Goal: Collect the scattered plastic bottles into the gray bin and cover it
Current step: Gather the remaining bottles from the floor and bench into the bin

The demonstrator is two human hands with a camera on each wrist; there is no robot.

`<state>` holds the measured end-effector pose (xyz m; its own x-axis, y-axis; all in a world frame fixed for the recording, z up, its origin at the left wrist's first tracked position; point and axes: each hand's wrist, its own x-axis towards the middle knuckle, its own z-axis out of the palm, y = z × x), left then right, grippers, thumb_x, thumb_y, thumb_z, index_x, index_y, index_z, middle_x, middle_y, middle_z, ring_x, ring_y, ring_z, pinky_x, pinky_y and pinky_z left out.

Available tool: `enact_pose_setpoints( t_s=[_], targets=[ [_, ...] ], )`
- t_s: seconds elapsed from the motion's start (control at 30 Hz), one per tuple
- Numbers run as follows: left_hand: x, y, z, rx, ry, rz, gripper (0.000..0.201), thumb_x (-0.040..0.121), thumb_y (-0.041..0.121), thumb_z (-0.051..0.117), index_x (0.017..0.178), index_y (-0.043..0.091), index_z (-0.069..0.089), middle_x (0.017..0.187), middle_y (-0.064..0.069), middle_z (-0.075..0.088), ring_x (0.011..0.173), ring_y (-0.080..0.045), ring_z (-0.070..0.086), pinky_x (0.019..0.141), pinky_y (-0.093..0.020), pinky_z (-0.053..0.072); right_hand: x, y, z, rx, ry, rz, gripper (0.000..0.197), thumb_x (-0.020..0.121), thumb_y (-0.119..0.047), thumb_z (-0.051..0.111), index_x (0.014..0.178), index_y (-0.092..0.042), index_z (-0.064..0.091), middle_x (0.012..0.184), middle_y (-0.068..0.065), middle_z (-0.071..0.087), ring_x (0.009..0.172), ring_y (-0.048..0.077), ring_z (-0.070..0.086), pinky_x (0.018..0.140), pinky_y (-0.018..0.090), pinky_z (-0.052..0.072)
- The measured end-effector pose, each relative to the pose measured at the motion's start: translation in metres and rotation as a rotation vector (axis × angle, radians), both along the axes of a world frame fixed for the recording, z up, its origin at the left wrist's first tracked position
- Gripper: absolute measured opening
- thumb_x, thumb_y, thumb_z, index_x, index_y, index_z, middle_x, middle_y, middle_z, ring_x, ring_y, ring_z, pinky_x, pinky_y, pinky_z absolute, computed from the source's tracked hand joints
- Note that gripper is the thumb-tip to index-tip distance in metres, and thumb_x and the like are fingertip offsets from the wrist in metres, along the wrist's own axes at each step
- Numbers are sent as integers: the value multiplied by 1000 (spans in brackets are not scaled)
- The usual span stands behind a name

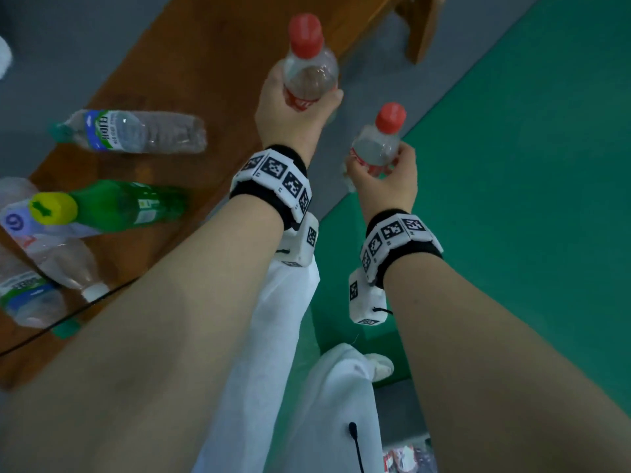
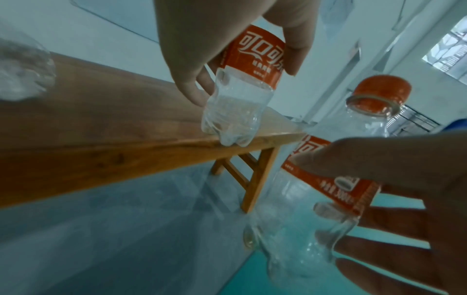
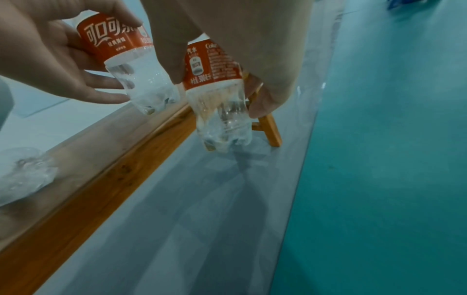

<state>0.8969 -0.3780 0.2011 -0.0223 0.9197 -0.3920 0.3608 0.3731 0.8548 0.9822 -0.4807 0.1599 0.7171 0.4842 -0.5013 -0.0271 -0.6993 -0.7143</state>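
Observation:
My left hand (image 1: 305, 97) grips a clear bottle (image 1: 309, 71) with a red cap and red label, upright over the far part of the wooden bench (image 1: 211, 63). In the left wrist view the left hand (image 2: 242, 79) holds this bottle (image 2: 250, 53) with its base close over the bench's near edge. My right hand (image 1: 379, 165) holds a second red-capped bottle (image 1: 375, 148) upright, nearer to me and off the bench above the floor. The right wrist view shows that hand (image 3: 217, 93) round the red label of its bottle (image 3: 215, 65). No gray bin is in view.
Several bottles lie on the bench at the left: a clear one with a blue-green label (image 1: 136, 131), a green one with a yellow cap (image 1: 119, 208) and clear ones (image 1: 51, 254) at the frame's edge. A black cable (image 1: 51, 332) crosses there. Green flooring (image 1: 512, 165) lies to the right.

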Motion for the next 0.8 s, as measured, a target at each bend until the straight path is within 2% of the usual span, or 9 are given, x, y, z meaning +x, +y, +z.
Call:
enact_pose_setpoints(
  t_s=[0.07,0.13,0.27,0.33,0.4,0.53,0.63,0.8],
  targets=[
    [9,-23,-4,7,2,-59,55,66,30,81,116,18,60,109,7,65,98,-5,62,89,-16,49,6,-25,0,-8,3,-52,61,66,-38,77,120,-21,53,112,-1,58,98,13,59,89,28,49],
    [19,-48,-12,-10,5,-125,50,67,29,80,111,20,59,105,7,66,95,-5,63,86,-17,49,11,-50,0,-12,7,-102,62,65,-39,77,120,-20,54,112,1,58,95,12,61,89,30,50],
    [50,-120,-30,-77,-14,-247,42,68,24,80,104,22,59,94,12,64,85,-1,62,79,-13,49,30,-130,-12,-50,6,-247,61,67,-39,78,119,-19,55,112,2,55,89,10,59,87,28,50],
    [61,-155,-39,-115,-8,-299,39,68,24,80,100,26,56,95,10,65,87,-4,64,83,-18,51,34,-170,-17,-69,18,-322,59,68,-40,77,119,-19,55,110,0,57,90,11,58,89,28,48],
    [76,-195,-49,-149,1,-392,38,68,25,79,98,28,56,98,6,67,90,-9,65,87,-26,53,42,-213,-26,-75,42,-413,55,68,-41,77,116,-21,57,104,-4,63,92,14,62,91,34,50],
    [104,-276,-68,-210,63,-583,36,69,29,78,96,31,55,99,5,65,88,-8,64,86,-27,53,48,-300,-41,-92,98,-572,52,70,-38,78,116,-24,58,95,-10,63,90,13,64,90,31,51],
    [122,-336,-81,-207,125,-677,46,63,39,76,103,29,56,110,-2,62,94,-12,63,92,-34,52,48,-362,-56,-108,114,-678,53,69,-39,78,115,-25,57,99,-8,65,91,15,65,90,33,51],
    [143,-451,-97,-246,156,-862,47,60,40,75,102,26,57,111,-4,62,95,-15,63,93,-37,51,41,-469,-79,-132,139,-876,58,67,-42,78,118,-24,56,106,-3,65,96,15,64,90,33,51]
  ],
)
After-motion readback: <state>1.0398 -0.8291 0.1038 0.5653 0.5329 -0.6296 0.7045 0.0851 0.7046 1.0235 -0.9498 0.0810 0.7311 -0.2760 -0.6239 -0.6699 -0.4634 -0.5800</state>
